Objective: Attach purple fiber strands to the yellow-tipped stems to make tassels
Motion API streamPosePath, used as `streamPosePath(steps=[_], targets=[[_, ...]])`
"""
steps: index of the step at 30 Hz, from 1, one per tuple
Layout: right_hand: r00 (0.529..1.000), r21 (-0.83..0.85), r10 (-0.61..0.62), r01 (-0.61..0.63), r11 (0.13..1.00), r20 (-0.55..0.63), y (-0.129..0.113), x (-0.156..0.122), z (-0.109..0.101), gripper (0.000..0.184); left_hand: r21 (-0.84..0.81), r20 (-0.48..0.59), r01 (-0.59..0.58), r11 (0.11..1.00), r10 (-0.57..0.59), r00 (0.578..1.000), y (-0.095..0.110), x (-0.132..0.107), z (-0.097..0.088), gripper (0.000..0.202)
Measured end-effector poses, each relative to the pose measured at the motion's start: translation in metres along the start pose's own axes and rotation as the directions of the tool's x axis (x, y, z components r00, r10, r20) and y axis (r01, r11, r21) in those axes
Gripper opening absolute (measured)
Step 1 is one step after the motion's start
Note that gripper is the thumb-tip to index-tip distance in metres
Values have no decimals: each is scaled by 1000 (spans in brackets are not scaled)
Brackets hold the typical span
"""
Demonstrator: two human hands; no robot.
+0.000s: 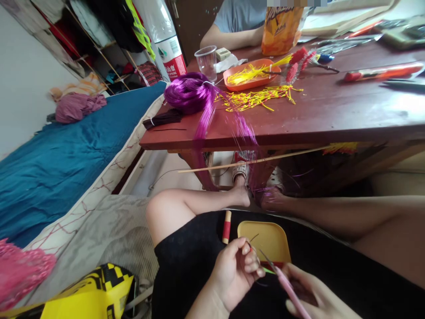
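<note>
My left hand point(234, 272) is closed over my lap, thumb and fingertips pinching a thin dark wire point(254, 237) with a bit of red at its base. Close beside it, my right hand point(310, 288) grips a pink-handled tool point(288, 288) whose slim pointed metal tip reaches toward the left fingers. Whether that tool is scissors or tweezers I cannot tell. Beneath both hands a yellow tray point(279, 237) rests on the black cloth over my lap. A spool of red thread point(226, 228) lies left of the tray. Something light green shows behind the fingers.
A red-brown table point(332, 110) carries a purple strand bundle point(189, 93), yellow stamens point(255, 98), an orange dish point(247, 84) and a plastic cup point(206, 62). Strands hang over its edge. A thin stick point(249, 162) sticks out below. Another person's arm point(229, 37) rests across the table.
</note>
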State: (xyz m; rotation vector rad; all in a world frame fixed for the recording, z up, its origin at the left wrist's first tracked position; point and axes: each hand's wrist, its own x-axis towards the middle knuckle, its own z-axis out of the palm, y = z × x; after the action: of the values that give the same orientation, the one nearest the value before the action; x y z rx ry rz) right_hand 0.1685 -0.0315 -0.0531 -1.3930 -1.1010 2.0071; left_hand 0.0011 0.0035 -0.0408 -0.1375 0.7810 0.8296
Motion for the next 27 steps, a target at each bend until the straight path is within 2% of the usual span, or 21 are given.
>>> streamPosePath(steps=[3,6,9,14,27], targets=[[999,80,-16,13,997,32,-5,13,11,35,2,-40,37,999,-36,999,-2,3,-5,31],[997,64,64,-67,996,45,-11,15,10,36,-7,-87,52,999,-52,995,-4,6,-7,33],[989,51,149,-149,988,9,-16,13,9,37,-20,-129,42,999,-44,991,-5,7,-6,36],[981,57,193,-192,980,1,-20,11,11,37,-33,-178,50,998,-55,982,-4,7,-4,39],[974,59,226,-224,973,-24,-24,10,12,41,-84,-179,98,992,-112,977,-3,11,-7,38]])
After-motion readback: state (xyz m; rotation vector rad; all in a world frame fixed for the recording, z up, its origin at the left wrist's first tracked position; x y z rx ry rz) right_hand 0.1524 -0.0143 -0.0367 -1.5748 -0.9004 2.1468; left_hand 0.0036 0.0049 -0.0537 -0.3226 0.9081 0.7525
